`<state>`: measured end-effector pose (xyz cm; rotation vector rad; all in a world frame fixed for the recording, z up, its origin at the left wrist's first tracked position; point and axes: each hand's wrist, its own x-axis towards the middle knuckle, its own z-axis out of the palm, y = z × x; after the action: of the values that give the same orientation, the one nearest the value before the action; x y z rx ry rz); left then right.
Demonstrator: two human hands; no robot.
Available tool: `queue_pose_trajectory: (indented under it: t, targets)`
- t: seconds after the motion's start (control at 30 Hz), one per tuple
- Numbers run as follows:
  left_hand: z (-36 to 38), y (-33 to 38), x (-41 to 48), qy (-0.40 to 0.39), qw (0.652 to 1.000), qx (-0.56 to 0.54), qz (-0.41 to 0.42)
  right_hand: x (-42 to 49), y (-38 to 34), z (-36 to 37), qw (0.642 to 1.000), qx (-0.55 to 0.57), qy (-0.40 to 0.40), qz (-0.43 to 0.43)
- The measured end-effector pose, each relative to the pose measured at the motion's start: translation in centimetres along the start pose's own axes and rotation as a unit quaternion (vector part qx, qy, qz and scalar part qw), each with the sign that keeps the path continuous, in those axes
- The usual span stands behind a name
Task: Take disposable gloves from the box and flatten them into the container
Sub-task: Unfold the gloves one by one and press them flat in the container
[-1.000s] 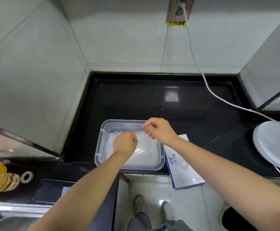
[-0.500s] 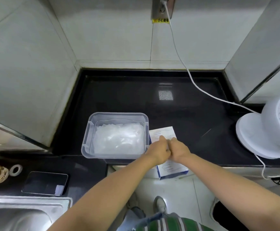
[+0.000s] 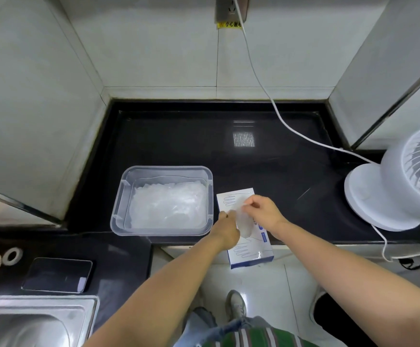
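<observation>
1. A single translucent glove [image 3: 242, 221] is held just right of the frame's centre, directly above the box [image 3: 250, 254]. Its long axis runs from upper to lower frame, roughly along the box's length. Which end is the cuff cannot be told.
2. The glove's upper end is pinched between thumb and forefinger of the right hand [image 3: 264, 211]. Its left edge is gripped by the curled fingers of the left hand [image 3: 226, 230], whose fingertips are mostly hidden.
3. The box is laid flat on the black counter [image 3: 179, 136], with its long axis pointing up-frame and leaning slightly left. Its lower end overhangs the counter edge.
4. The clear plastic container [image 3: 166, 169] is set just left of the box. Its floor is covered by a flattened pile of gloves [image 3: 166, 209].
5. Blue glove outlines are printed on the box's white top; the blue lettering is too small to be read.
6. A yellow label [image 3: 229, 24] is fixed under the wall socket at top centre. The characters "小心" can be made out; the rest is crossed by a white cable [image 3: 279, 116].
</observation>
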<state>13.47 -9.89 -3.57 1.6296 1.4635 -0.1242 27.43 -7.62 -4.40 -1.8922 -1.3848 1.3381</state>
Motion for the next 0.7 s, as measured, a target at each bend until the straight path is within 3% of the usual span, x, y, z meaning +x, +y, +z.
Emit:
queue_pose_trajectory:
  t: [0.1,0.2,0.27,0.43,0.57,0.63,0.7]
  targets:
    - [0.0,-0.2,0.2,0.003,1.000,-0.015,0.006,0.0,0.1,-0.5,0.996,0.069,0.005,0.050]
    - [0.2,-0.3,0.3,-0.002,1.000,-0.012,0.002,-0.4,0.0,-0.4,0.994,0.033,-0.044,0.090]
    - [0.4,-0.4,0.5,-0.004,1.000,-0.008,-0.002,-0.5,-0.4,-0.7,0.997,0.005,-0.035,0.071]
    - [0.5,-0.9,0.8,-0.012,1.000,-0.012,-0.005,-0.1,-1.6,-2.7,0.980,0.182,0.069,0.030]
    - [0.2,-0.3,0.7,-0.001,1.000,-0.013,-0.014,-0.4,-1.8,-4.0,0.980,0.194,0.020,0.022]
    - [-0.3,0.3,0.8,0.031,0.998,-0.054,-0.009,-0.7,-1.6,-4.2,0.983,0.184,0.002,0.024]
    - [-1.3,1.5,0.4,0.066,0.982,-0.177,-0.011,-0.8,-1.4,-4.2,0.980,0.197,-0.009,0.023]
